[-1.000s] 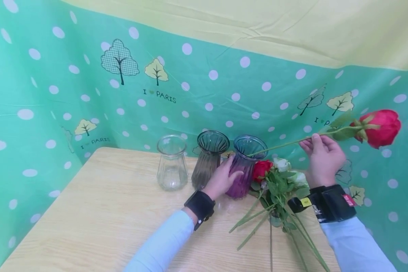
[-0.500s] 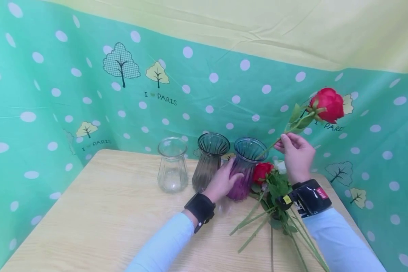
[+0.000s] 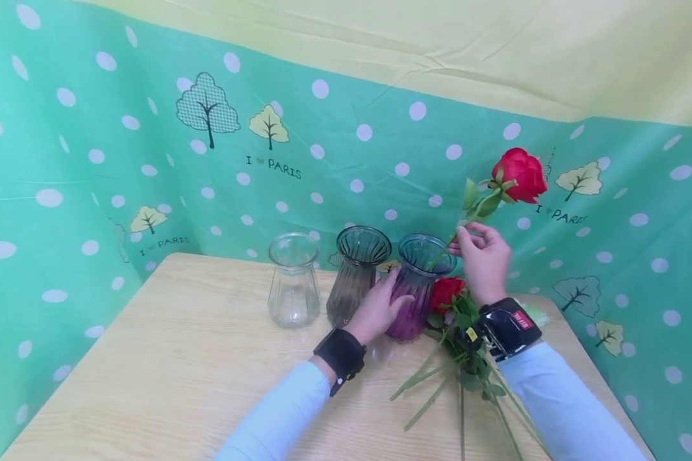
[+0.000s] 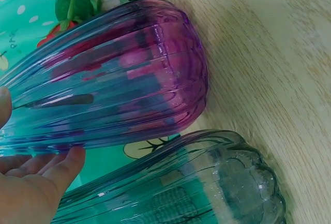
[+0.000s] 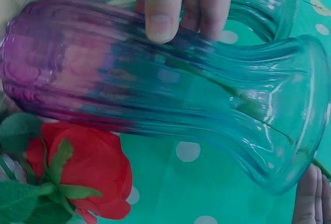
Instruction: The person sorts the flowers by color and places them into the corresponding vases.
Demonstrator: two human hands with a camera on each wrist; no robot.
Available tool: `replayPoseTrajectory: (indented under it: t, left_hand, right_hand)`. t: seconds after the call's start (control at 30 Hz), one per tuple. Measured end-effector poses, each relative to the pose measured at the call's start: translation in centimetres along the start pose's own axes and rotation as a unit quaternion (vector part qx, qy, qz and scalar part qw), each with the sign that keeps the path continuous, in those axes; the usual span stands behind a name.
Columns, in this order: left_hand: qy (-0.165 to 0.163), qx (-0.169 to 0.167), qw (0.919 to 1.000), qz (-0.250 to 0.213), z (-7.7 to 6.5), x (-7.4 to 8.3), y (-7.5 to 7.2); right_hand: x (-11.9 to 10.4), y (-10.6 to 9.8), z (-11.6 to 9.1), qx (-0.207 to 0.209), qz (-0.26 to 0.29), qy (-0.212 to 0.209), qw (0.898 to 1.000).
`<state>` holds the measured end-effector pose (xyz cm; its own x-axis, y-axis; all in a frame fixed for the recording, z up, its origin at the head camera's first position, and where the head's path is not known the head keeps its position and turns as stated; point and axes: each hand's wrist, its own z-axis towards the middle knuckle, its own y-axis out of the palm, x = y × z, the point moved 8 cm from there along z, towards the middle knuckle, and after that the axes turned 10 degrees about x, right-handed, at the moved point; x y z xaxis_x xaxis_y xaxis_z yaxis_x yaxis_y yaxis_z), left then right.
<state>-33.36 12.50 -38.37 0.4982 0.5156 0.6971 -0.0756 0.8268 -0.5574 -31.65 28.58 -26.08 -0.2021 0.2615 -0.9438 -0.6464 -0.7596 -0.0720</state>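
Note:
My left hand (image 3: pixel 376 308) holds the purple-and-blue glass vase (image 3: pixel 411 307) by its side, thumb and fingers around the body. In the left wrist view those fingers (image 4: pixel 64 169) lie against the ribbed vase (image 4: pixel 129 74). My right hand (image 3: pixel 484 261) pinches the stem of a red rose (image 3: pixel 519 175) above the vase mouth, bloom up and tilted right. The rose's green stem (image 5: pixel 232 92) reaches down inside the vase, as the right wrist view shows through the glass. Another red rose (image 3: pixel 446 293) lies right beside the vase.
A grey glass vase (image 3: pixel 354 282) stands close left of the held one, and a clear glass vase (image 3: pixel 293 288) further left. Loose flower stems (image 3: pixel 427 404) spread over the table (image 3: pixel 207 358) under my right forearm. A green patterned cloth (image 3: pixel 323 102) hangs behind.
My right hand has moved left and slightly up toward the vase, and the rose has swung more upright, its stem going deeper into the vase. My left hand stays on the vase.

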Motion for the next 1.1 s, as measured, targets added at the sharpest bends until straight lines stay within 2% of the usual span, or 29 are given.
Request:
replayPoseTrajectory:
  t: [0.27,0.47,0.73,1.1]
  left_hand:
    - [0.014,0.006,0.9998,0.011,-0.1,-0.1,0.3]
    - [0.013,0.004,0.9998,0.011,-0.1,-0.1,0.4]
    - [0.002,-0.006,0.9999,0.009,-0.2,-0.1,0.4]
    - [0.000,-0.016,0.9998,0.007,0.1,-0.1,0.1]
  right_hand:
    - [-0.3,1.3,-0.3,-0.033,-0.047,-0.033,0.998]
    - [-0.3,2.6,-0.4,-0.072,-0.086,-0.054,0.992]
    - [0.5,3.9,-0.6,-0.124,-0.159,-0.056,0.978]
    - [0.1,5.4,-0.9,-0.183,-0.236,-0.086,0.950]
